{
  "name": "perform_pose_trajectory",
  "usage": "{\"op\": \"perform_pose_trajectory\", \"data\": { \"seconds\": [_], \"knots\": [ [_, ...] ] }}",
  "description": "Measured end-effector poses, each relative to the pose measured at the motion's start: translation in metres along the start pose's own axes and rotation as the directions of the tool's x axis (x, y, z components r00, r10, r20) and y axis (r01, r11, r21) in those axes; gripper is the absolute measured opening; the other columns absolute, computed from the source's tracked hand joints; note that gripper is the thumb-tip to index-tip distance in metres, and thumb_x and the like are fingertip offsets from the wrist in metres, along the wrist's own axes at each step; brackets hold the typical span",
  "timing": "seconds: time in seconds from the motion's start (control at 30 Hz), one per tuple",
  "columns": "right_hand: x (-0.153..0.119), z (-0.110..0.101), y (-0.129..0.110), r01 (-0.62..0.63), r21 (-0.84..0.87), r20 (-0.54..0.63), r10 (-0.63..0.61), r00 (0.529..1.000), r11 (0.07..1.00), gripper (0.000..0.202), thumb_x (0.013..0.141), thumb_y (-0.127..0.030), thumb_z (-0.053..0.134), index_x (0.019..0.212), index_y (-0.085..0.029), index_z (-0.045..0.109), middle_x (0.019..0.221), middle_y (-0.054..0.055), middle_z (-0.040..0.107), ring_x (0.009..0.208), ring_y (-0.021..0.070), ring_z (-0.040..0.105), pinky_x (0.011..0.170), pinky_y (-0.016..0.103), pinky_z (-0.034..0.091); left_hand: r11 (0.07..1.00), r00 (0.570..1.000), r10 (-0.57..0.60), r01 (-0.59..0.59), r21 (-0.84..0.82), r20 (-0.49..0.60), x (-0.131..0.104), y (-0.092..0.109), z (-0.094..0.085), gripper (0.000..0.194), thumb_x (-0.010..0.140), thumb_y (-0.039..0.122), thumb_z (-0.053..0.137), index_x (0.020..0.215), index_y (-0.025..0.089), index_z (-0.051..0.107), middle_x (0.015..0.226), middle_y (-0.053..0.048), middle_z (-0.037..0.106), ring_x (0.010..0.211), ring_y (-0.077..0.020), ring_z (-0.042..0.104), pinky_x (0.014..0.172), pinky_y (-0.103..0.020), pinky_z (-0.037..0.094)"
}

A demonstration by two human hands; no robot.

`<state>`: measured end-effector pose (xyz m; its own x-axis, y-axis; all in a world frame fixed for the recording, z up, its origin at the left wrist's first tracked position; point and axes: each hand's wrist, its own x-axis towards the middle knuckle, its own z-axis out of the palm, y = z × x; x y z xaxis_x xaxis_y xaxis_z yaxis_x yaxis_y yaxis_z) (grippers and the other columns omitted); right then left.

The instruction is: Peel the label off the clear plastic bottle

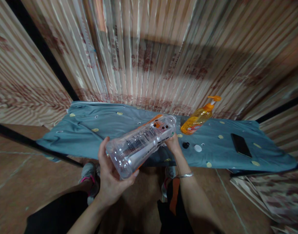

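A large clear plastic bottle (141, 143) with a printed label is held tilted in the air over the cloth, its neck pointing up and to the right. My left hand (112, 178) is wrapped round its base. My right hand (172, 143) is behind the neck end, its fingers mostly hidden by the bottle. To the right of it, an orange pump bottle (196, 120) with yellow liquid stands on the cloth. A black cap (186, 145) and a white round cap (197, 148) lie close to my right hand.
A blue-green patterned cloth (90, 117) covers the narrow bench. A dark phone (241, 144) lies toward its right end. Striped curtains (158, 65) hang behind, and black frame bars (44, 45) stand at the sides. My shoes (89, 178) are on the floor below.
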<state>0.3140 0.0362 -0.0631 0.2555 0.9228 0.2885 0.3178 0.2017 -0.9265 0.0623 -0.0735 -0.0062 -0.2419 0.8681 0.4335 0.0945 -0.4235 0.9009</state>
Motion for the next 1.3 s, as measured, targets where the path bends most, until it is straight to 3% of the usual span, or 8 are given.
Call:
{"op": "perform_pose_trajectory", "data": {
  "seconds": [0.1, 0.57, 0.9, 1.1, 1.3],
  "knots": [
    [0.0, -0.001, -0.004, -0.04, 0.037, -0.003, 0.04, 0.999, 0.999, 0.053, 0.072, -0.045, 0.081, 0.115, -0.018, 0.069, 0.114, 0.016, 0.08, 0.104, 0.0309, 0.076, 0.096, 0.047, 0.06, 1.0, 1.0, -0.022, 0.022, -0.005, -0.006, -0.001, 0.0, 0.0, 0.107, 0.058, 0.04, 0.095, 0.151, 0.024, 0.043, 0.131, -0.014, 0.062, 0.11, -0.0301, 0.072, 0.09, -0.042, 0.065],
    [0.001, -0.001, -0.008, 0.018, 0.02, 0.012, -0.018, 1.0, 1.0, 0.055, 0.075, -0.047, 0.077, 0.12, -0.018, 0.068, 0.118, 0.014, 0.078, 0.121, 0.0305, 0.07, 0.104, 0.047, 0.056, 1.0, 1.0, -0.02, 0.02, -0.015, 0.022, -0.001, 0.0, 0.0, 0.108, 0.061, 0.037, 0.094, 0.153, 0.024, 0.04, 0.13, -0.013, 0.063, 0.107, -0.0284, 0.073, 0.089, -0.041, 0.065],
    [0.001, 0.0, 0.007, -0.034, 0.105, -0.016, 0.036, 0.999, 0.994, 0.051, 0.065, -0.048, 0.079, 0.105, -0.018, 0.069, 0.108, 0.016, 0.081, 0.097, 0.0319, 0.075, 0.091, 0.047, 0.061, 1.0, 0.999, -0.014, 0.015, -0.028, 0.041, 0.0, 0.003, -0.001, 0.108, 0.062, 0.037, 0.093, 0.154, 0.023, 0.039, 0.127, -0.013, 0.065, 0.105, -0.0291, 0.074, 0.087, -0.042, 0.066],
    [0.002, 0.001, 0.013, 0.006, 0.103, -0.022, -0.004, 1.0, 0.995, 0.049, 0.066, -0.052, 0.079, 0.1, -0.02, 0.067, 0.104, 0.015, 0.081, 0.094, 0.0308, 0.075, 0.088, 0.047, 0.062, 0.999, 0.998, 0.03, -0.027, -0.046, 0.055, 0.001, 0.005, 0.0, 0.106, 0.064, 0.035, 0.093, 0.155, 0.022, 0.039, 0.123, -0.012, 0.068, 0.102, -0.0279, 0.076, 0.086, -0.04, 0.066],
    [0.003, 0.003, 0.016, 0.043, 0.104, -0.041, -0.039, 0.998, 0.994, 0.05, 0.066, -0.053, 0.078, 0.1, -0.018, 0.068, 0.107, 0.019, 0.08, 0.094, 0.0313, 0.076, 0.086, 0.045, 0.064, 0.999, 0.998, -0.002, 0.005, -0.052, 0.055, 0.002, 0.007, 0.001, 0.107, 0.062, 0.032, 0.093, 0.153, 0.021, 0.038, 0.12, -0.013, 0.068, 0.1, -0.0288, 0.076, 0.087, -0.043, 0.067]
  ]
}}
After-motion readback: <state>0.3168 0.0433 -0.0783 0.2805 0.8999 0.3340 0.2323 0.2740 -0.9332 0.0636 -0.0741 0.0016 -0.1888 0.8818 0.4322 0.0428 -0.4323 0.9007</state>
